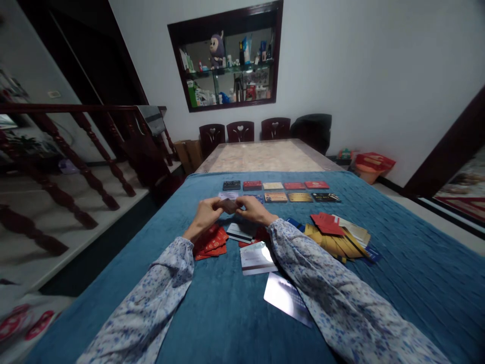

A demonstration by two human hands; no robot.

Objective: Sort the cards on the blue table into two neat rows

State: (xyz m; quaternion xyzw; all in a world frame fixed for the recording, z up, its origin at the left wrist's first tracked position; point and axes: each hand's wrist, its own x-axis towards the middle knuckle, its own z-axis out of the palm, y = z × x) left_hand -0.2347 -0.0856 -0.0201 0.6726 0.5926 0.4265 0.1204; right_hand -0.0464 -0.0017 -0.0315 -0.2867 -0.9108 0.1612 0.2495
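My left hand [206, 215] and my right hand [254, 210] meet above the blue cloth [397, 263], both pinching one dark card [229, 205] between their fingertips. Beyond them lie two rows of cards face up: a back row [280, 185] and a front row [299, 197]. Under my left wrist sits a fan of red cards [212, 243]. Right of my right forearm is a heap of gold, red and white cards [341, 235]. Silver cards [257, 258] lie between my forearms.
The blue cloth covers the near half of a long table; bare marble top [265, 154] shows beyond. Dark chairs [240, 131] stand at the far end. A wooden stair railing [76, 151] runs along the left. A wall shelf [231, 55] holds bottles.
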